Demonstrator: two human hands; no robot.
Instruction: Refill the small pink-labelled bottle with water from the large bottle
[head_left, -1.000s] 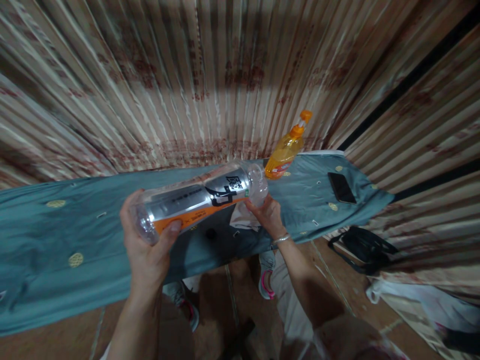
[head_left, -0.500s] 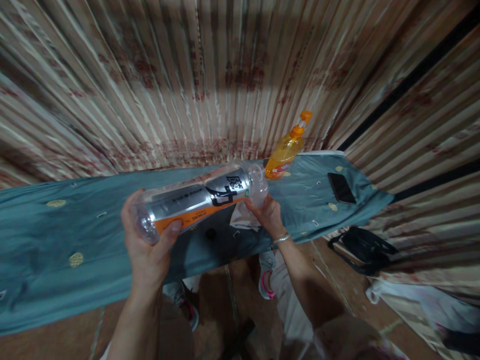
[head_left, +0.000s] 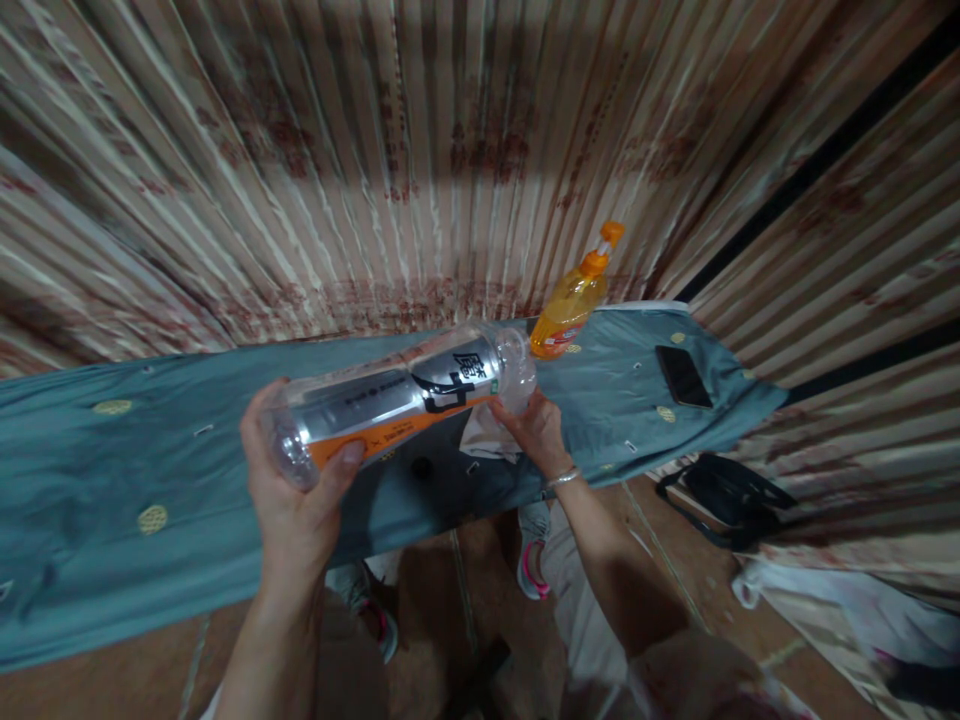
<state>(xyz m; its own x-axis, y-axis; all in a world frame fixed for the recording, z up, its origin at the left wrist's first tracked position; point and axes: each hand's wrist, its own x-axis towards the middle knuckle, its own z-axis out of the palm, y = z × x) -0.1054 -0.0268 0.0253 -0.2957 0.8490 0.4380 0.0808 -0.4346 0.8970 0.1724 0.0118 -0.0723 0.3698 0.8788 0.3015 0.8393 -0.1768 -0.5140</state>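
A large clear plastic bottle [head_left: 397, 395] with a silver and orange label lies nearly level in front of me, above the cloth-covered table. My left hand [head_left: 296, 490] is closed around its left end, thumb across the orange part of the label. At the right end, my right hand [head_left: 536, 432] grips the clear, narrower part from below; some of those fingers are hidden behind the plastic. A whitish folded cloth [head_left: 487, 438] shows just below the bottle, beside my right hand. On the table under the bottle is a small dark round thing [head_left: 421, 467], perhaps a cap.
An orange pump bottle [head_left: 566, 305] stands at the table's back edge, near the pleated curtain [head_left: 420, 150]. A black phone [head_left: 682, 376] lies at the right of the teal tablecloth [head_left: 187, 450]. On the floor, right, sits a dark bag [head_left: 727, 495].
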